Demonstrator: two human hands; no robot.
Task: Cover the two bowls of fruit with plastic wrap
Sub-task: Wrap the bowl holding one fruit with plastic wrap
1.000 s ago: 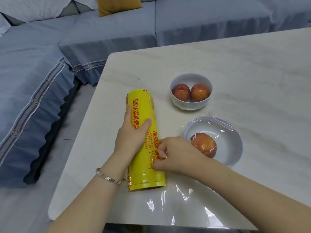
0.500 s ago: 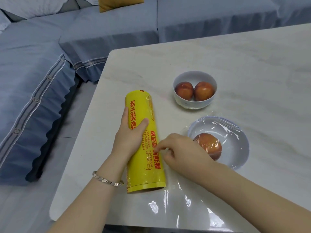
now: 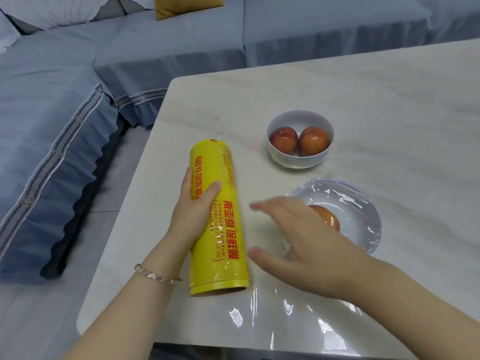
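A yellow roll of plastic wrap (image 3: 220,224) lies on the pale table (image 3: 363,105), and my left hand (image 3: 193,211) grips its middle from the left. My right hand (image 3: 293,237) hovers flat with straight, blurred fingers between the roll and the near bowl, holding nothing. That shallow near bowl (image 3: 363,214) holds one fruit (image 3: 327,219) under plastic film. Behind it a small white bowl (image 3: 298,157) with two red fruits (image 3: 298,141) stands uncovered.
Clear film (image 3: 298,318) lies wrinkled on the table near the front edge, right of the roll's end. A blue sofa (image 3: 65,126) runs along the left and the back, close to the table's left edge.
My right hand let go of its pinch at the roll's film edge, opened its fingers and drew back toward the near bowl. The left hand kept its grip on the roll.
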